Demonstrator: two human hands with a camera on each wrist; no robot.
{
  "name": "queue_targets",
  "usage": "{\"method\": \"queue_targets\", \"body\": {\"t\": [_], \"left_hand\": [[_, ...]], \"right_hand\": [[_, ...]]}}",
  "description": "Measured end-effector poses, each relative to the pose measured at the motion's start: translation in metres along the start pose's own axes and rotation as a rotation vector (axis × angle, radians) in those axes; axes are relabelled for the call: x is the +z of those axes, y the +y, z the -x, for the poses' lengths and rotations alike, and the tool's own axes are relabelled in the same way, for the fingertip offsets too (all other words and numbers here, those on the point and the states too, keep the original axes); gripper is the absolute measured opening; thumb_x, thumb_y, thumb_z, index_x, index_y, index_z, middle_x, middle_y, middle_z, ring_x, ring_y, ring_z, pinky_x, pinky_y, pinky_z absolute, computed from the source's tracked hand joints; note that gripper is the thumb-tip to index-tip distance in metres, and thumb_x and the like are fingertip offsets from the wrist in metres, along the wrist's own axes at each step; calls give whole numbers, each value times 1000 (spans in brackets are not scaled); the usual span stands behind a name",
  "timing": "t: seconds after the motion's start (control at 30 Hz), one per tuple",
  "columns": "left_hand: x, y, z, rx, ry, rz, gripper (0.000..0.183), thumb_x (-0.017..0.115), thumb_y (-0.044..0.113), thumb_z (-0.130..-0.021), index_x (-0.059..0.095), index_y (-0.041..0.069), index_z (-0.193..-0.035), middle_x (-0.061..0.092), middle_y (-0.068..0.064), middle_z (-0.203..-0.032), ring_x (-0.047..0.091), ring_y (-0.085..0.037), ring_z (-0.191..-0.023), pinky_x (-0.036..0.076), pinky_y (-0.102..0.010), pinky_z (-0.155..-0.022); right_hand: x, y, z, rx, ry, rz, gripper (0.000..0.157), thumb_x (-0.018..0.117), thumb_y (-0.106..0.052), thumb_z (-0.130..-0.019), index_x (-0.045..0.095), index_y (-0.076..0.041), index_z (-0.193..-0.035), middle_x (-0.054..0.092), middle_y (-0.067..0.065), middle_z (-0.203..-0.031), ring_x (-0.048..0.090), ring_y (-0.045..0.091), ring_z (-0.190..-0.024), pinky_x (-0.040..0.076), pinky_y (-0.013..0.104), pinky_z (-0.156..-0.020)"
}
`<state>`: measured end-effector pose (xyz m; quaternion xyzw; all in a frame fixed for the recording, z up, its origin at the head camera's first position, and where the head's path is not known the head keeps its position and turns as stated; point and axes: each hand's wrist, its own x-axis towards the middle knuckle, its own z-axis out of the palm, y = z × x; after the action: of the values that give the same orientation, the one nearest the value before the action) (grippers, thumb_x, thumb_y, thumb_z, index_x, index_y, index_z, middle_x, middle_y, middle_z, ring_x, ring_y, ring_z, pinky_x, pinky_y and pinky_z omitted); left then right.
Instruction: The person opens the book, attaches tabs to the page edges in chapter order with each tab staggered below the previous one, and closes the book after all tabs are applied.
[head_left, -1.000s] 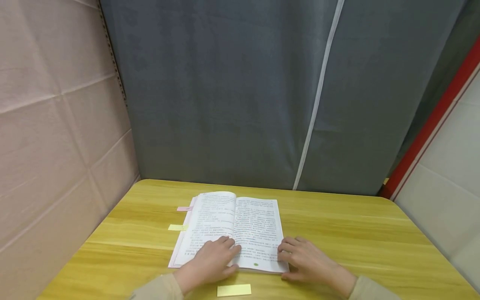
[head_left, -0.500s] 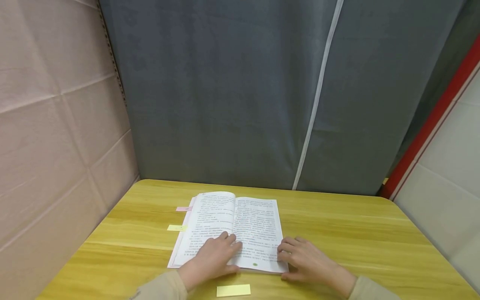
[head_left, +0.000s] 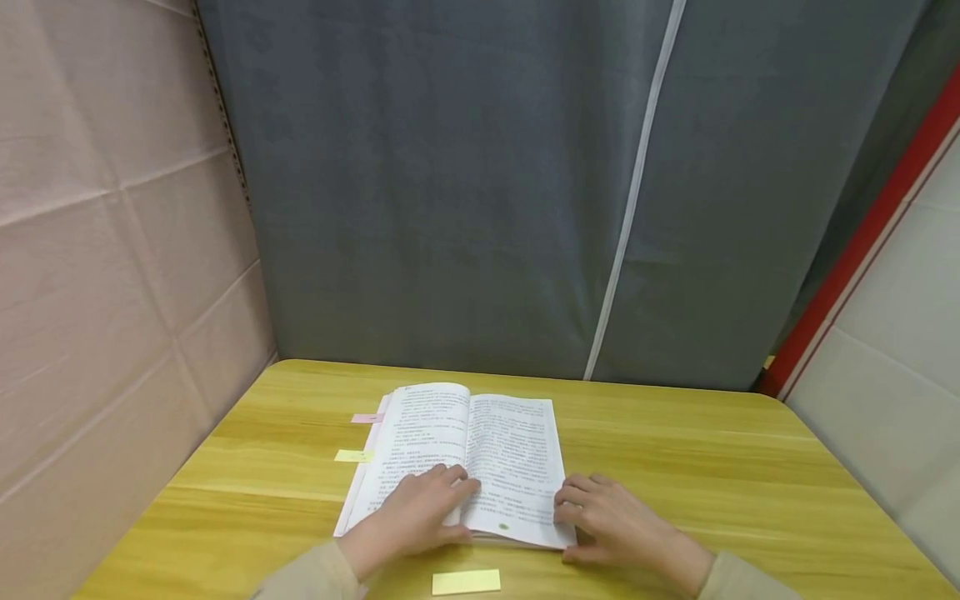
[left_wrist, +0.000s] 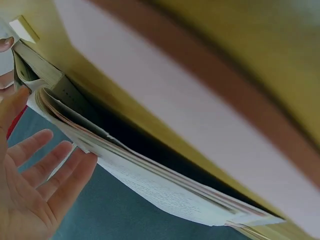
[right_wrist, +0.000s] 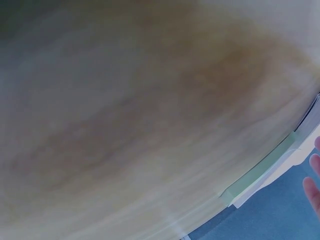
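A thick open book point(head_left: 517, 458) with printed pages lies on the wooden table. Pink point(head_left: 367, 418) and yellow point(head_left: 354, 456) sticky tabs stick out from its left edge. My left hand point(head_left: 420, 510) rests low on the left page, fingertips near the middle fold and thumb at the bottom edge. In the left wrist view its extended fingers point(left_wrist: 75, 175) touch the page, below curving loose leaves. My right hand point(head_left: 611, 525) holds the book's lower right edge, fingers bent over the page and thumb at the corner. Only a few fingertips point(right_wrist: 312, 187) of it show in the right wrist view.
A pale yellow sticky-note pad point(head_left: 467, 582) lies on the table point(head_left: 712, 467) in front of the book. A dark grey curtain point(head_left: 450, 208) hangs behind the table. Light panels stand on both sides, the right one point(head_left: 892, 367) with a red edge.
My left hand shifts slightly right, then back left, over the bottom of the pages, its thumb drawing back a little. My right hand stays at the right edge.
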<state>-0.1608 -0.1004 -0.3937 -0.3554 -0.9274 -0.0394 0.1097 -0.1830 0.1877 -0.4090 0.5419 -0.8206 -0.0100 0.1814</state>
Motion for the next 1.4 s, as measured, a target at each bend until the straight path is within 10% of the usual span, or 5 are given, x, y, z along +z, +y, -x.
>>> {"method": "queue_targets", "body": {"t": [0.27, 0.47, 0.67, 1.07, 1.4], "left_hand": [[-1, 5, 6, 97, 164, -148, 69, 63, 18, -67, 38, 13, -131, 42, -4, -128, 45, -20, -109, 46, -32, -67], [-3, 2, 5, 156, 184, -343, 94, 69, 13, -63, 16, 13, -141, 8, -10, -145, 8, -27, -130, 12, -52, -99], [2, -2, 6, 154, 154, -410, 81, 68, 15, -65, 30, 15, -137, 18, -12, -143, 16, -29, -129, 7, -56, -97], [11, 6, 5, 88, 78, -246, 29, 63, 31, -73, 58, 16, -97, 56, 0, -90, 54, -16, -84, 47, -27, -61], [13, 14, -7, 30, 45, -305, 53, 56, 64, -67, 58, 16, -88, 50, 2, -82, 47, -15, -71, 35, -22, -46]], "right_hand": [[0, 0, 0, 4, 1, 1, 35, 60, -51, -75, 61, -18, -87, 54, -6, -94, 47, 13, -89, 42, 31, -69], [0, 0, 0, -1, -3, 11, 35, 59, -51, -75, 62, -19, -87, 55, -5, -94, 47, 13, -89, 42, 31, -69], [1, 0, 0, 5, -8, 9, 35, 59, -51, -75, 62, -18, -87, 55, -5, -94, 47, 13, -90, 43, 32, -70], [1, 0, 0, 14, -14, 13, 35, 59, -51, -76, 61, -18, -86, 55, -5, -94, 47, 13, -90, 42, 32, -71], [0, -1, 0, 4, -5, 18, 34, 59, -50, -76, 62, -19, -86, 55, -5, -94, 47, 13, -90, 43, 32, -70]]}}
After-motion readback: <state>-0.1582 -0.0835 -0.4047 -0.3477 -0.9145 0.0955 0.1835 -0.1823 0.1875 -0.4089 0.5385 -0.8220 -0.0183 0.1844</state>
